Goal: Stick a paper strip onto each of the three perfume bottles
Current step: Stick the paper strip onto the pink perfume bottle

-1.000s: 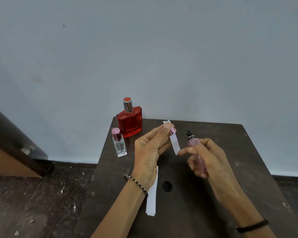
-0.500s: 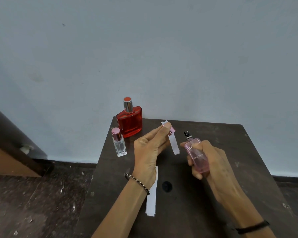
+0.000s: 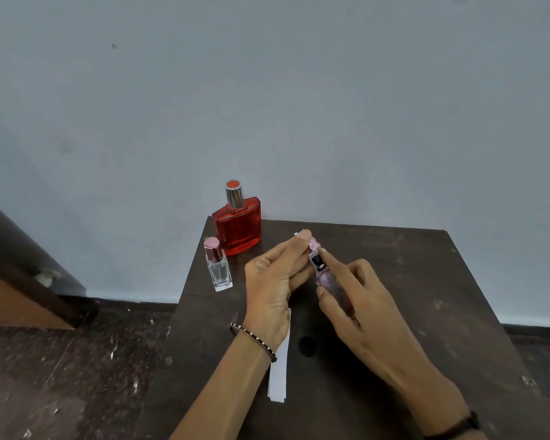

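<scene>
My right hand (image 3: 365, 315) grips a slim pink perfume bottle (image 3: 332, 289) with a black spray nozzle, tilted up against my left hand's fingers. My left hand (image 3: 272, 281) pinches a white paper strip (image 3: 299, 233) together with the bottle's pink cap (image 3: 313, 244). Only the strip's top end shows above the fingertips. A red perfume bottle (image 3: 238, 225) with a silver cap stands at the table's back left corner. A small clear bottle (image 3: 219, 269) with a pink cap stands just in front of it. More white strips (image 3: 280, 376) lie on the table under my left wrist.
The small dark wooden table (image 3: 426, 281) stands against a pale wall and has a round hole (image 3: 307, 346) near its middle. Dark speckled floor lies to the left, with a brown wooden board (image 3: 13, 296) leaning at the far left.
My right hand has carried the pink bottle left and turned it, so it now meets my left hand's fingers. The hanging strip is now hidden behind the bottle and fingers.
</scene>
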### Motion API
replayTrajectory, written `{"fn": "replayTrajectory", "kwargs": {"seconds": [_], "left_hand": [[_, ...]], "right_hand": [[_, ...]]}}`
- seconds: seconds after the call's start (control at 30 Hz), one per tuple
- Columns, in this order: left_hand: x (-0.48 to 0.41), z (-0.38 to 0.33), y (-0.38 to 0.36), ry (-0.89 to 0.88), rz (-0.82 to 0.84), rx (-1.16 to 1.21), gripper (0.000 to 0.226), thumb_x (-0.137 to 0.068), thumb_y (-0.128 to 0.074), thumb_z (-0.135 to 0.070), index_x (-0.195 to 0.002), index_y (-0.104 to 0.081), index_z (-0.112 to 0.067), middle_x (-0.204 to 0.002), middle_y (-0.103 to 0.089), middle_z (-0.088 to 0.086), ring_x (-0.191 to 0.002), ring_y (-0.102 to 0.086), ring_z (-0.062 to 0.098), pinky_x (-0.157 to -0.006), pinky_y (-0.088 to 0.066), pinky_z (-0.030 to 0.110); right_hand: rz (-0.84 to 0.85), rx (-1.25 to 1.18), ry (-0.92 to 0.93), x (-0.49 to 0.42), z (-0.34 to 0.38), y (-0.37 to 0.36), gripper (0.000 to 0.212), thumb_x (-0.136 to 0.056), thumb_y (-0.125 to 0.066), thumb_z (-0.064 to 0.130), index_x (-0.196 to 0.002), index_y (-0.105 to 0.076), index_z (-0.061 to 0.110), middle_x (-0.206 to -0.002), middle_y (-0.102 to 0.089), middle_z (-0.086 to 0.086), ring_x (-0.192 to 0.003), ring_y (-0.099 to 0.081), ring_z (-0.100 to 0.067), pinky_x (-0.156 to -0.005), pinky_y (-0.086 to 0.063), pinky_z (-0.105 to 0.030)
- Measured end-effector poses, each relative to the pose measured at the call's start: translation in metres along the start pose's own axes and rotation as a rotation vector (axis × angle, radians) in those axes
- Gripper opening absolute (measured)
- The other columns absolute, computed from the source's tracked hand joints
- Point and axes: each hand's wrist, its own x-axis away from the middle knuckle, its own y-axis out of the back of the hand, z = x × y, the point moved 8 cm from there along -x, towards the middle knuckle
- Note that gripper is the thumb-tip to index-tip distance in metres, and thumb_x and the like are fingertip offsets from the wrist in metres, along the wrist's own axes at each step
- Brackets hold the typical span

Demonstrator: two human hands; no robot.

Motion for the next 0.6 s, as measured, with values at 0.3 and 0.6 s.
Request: {"fn": "replayTrajectory", "kwargs": {"seconds": [0.3, 0.6], "left_hand": [[-0.003, -0.006, 0.002, -0.037, 0.013, -0.058, 0.025, -0.086, -0.073, -0.018, -0.108, -0.076, -0.006, -0.103, -0.078, 0.009, -0.099, -0.074, 0.020, -0.088, -0.060, 0.030], [-0.007, -0.005, 0.002, -0.027, 0.004, -0.129, 0.031, -0.082, -0.075, -0.025, -0.109, -0.076, -0.009, -0.104, -0.078, 0.005, -0.104, -0.072, 0.019, -0.092, -0.057, 0.033]], "right_hand": [[-0.184, -0.459, -0.401, 0.010, -0.030, 0.024, 0.034, -0.090, -0.063, 0.036, -0.122, -0.052, 0.032, -0.107, -0.062, 0.012, -0.085, -0.062, -0.006, -0.075, -0.048, -0.018], [-0.008, -0.929, -0.473, 0.006, -0.019, 0.013, 0.049, -0.065, -0.065, 0.045, -0.105, -0.061, 0.016, -0.085, -0.074, -0.009, -0.047, -0.052, -0.005, -0.041, -0.042, -0.017]]}}
